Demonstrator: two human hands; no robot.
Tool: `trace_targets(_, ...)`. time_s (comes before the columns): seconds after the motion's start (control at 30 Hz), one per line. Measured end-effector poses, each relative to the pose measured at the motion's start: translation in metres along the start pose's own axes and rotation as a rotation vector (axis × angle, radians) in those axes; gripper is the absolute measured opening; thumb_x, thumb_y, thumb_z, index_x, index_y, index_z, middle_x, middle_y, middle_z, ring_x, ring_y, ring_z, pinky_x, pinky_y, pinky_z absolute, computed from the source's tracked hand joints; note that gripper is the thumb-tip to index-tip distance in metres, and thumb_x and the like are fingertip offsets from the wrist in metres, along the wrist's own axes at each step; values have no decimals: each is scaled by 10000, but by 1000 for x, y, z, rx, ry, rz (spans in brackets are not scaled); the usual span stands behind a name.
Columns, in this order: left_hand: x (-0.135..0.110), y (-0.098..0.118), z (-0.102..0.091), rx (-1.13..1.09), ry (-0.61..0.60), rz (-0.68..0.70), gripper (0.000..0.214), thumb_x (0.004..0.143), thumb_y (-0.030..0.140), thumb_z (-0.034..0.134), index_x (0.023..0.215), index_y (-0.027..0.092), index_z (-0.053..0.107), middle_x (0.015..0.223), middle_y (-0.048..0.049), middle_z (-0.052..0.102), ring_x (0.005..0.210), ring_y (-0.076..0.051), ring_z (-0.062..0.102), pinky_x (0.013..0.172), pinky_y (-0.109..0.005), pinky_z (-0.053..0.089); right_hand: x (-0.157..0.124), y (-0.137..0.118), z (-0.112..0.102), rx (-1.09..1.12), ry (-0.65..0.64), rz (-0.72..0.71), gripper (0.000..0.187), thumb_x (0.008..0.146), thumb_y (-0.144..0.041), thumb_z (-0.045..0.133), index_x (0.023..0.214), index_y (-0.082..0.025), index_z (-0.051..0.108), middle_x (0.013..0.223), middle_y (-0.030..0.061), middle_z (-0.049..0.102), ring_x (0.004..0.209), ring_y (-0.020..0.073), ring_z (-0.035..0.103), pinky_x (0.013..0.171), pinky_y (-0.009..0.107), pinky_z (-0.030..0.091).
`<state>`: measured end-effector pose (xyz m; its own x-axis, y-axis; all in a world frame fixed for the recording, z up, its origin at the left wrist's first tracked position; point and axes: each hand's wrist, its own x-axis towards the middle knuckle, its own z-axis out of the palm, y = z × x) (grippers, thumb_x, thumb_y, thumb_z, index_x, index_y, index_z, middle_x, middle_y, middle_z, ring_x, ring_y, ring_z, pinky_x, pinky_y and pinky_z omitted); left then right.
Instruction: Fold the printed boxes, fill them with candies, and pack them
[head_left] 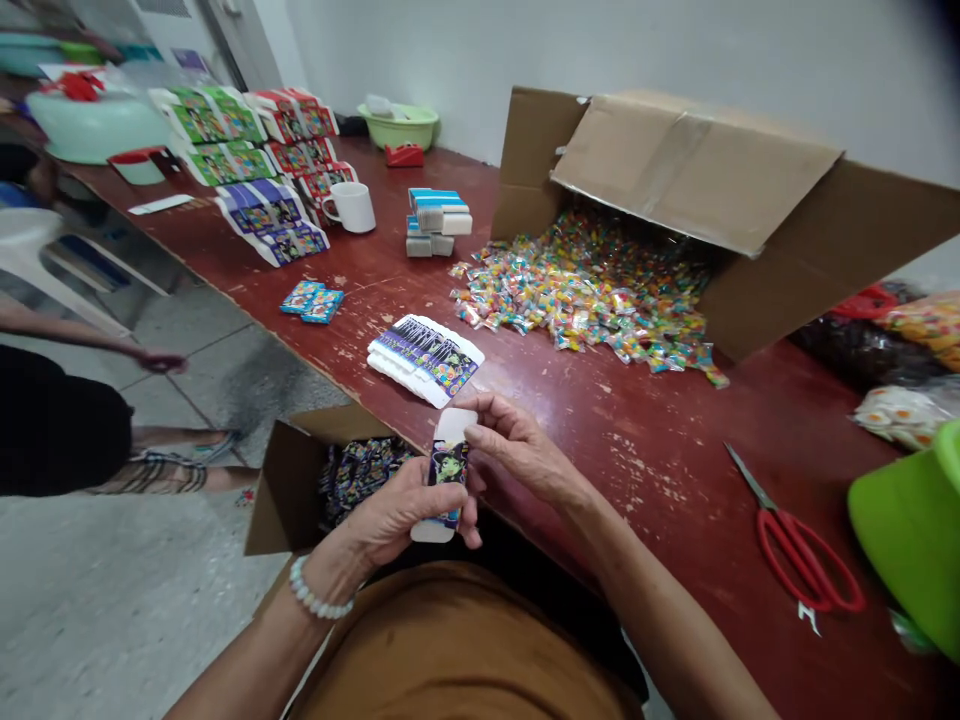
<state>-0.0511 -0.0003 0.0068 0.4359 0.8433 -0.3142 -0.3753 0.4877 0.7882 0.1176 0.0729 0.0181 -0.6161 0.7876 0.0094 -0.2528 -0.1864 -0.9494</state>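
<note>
So, biggest thing here is the scuffed red table [637, 460], running out of frame at the lower right. On it lies a big cardboard box [686, 175] on its side, a drift of wrapped candies [570, 290] spilling out; its inside is too shadowed to read. A lower box [277, 490] sits just beside the table edge, partly behind the left forearm. The lime-green tub [907, 530] is cut off by the right edge, red-handled scissors [799, 560] near it. A fanned stack of cartons [427, 358] rests just past the hands. Left hand [397, 505] clamps the little carton [450, 465] between thumb and fingers, above the table's near edge, covering some of its print. Right hand [521, 440] has bent fingers at the white top flap; can't tell if they're actually pinching it.
</note>
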Motion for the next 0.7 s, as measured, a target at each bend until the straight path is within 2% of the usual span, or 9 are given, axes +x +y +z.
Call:
trace_targets(0.1,-3,2,7,9,146,32,368,689,380,872,886,131,685,687,-47,725,548,-193,701,563,-295,565,-8,3,10,41,46,4,548,739,-401,847,1201,-262,586,982,8,683,619,98,599,527,222,512)
trace_targets(0.23,0,-2,10,14,276,109,364,684,373,871,894,144,680,662,-27,717,529,-179,671,547,-302,563,-14,13,23,17,103,128,317,816,-464,752,964,-203,649,693,-22,641,466,96,526,441,225,442)
trace_targets(0.3,3,-3,8,101,358,165,359,696,384,861,892,140,686,722,-31,731,616,-173,688,614,-283,568,-13,17,26,-59,204,114,292,834,-477,711,842,-192,650,621,-26,608,463,104,515,446,230,425)
trace_targets(0.37,4,-4,5,211,452,250,372,718,383,844,949,150,669,825,-35,745,739,-180,707,683,-268,572,-10,20,26,-176,295,51,271,837,-451,694,790,-187,654,665,-6,635,538,118,550,502,238,446)
trace_targets(0.47,0,-7,6,241,547,389,556,721,351,838,1162,205,531,900,-12,745,775,-186,719,712,-302,598,-7,22,23,-337,366,-33,216,836,-394,686,931,-201,671,729,-6,650,632,134,578,583,249,468)
trace_targets(0.57,-5,-11,10,242,591,473,709,741,318,817,1312,243,403,951,-11,746,751,-173,729,724,-314,609,-6,26,23,-341,426,-73,403,804,-349,720,1160,-231,572,742,-33,636,665,145,591,601,248,470)
trace_targets(0.63,-7,-13,12,282,599,493,695,770,320,789,1357,235,426,1050,-47,743,843,-174,735,772,-288,596,-6,28,26,-301,429,-95,400,799,-340,721,1147,-238,552,748,-38,632,651,137,580,590,239,455)
trace_targets(0.7,-7,-14,12,290,599,481,667,775,341,781,1357,221,479,1123,-73,735,906,-180,730,788,-265,584,-7,30,29,-274,414,-127,312,800,-345,716,1065,-234,594,735,-43,614,610,117,539,571,227,423)
